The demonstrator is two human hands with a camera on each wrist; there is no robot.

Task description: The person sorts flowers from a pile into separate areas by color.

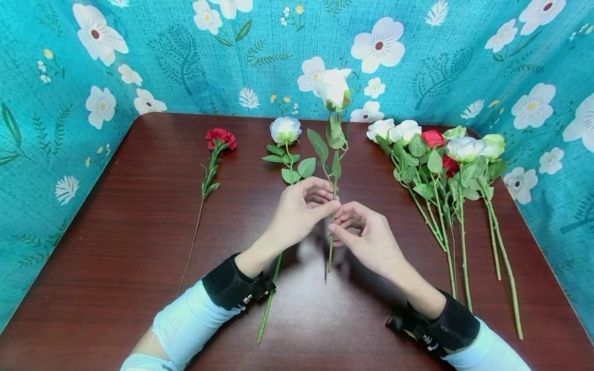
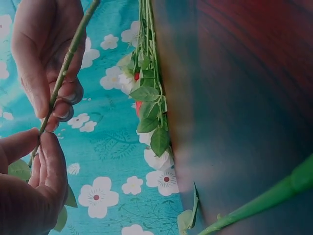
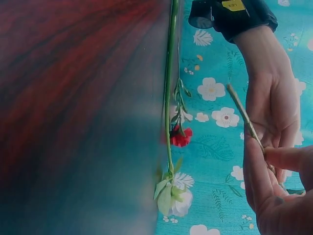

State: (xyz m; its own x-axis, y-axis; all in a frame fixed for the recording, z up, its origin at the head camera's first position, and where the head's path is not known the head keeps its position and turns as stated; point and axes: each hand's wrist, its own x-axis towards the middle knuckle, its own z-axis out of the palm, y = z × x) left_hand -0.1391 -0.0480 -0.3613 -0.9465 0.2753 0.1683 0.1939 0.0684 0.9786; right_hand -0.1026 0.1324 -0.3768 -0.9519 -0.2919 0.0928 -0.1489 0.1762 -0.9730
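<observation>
A white rose [image 1: 333,88] with a green leafy stem stands upright above the table, between both hands. My left hand [image 1: 301,211] pinches the stem [image 2: 63,73] below the leaves, thumb against the fingers. Just beneath, my right hand [image 1: 371,237] pinches the same stem between thumb and fingers; the two hands nearly touch. The cut end points down toward the tabletop. Under my left forearm lies a pale bluish-white flower [image 1: 285,130], its long stem partly covered by the arm. A red carnation [image 1: 221,139] on a thin stem lies farther left.
At the right of the brown table [image 1: 116,247] lies a bunch of white, red and pale green flowers, with a white rose [image 1: 405,131] and a red rose [image 1: 433,138] among them. A teal floral cloth [image 1: 181,56] hangs around the back and sides.
</observation>
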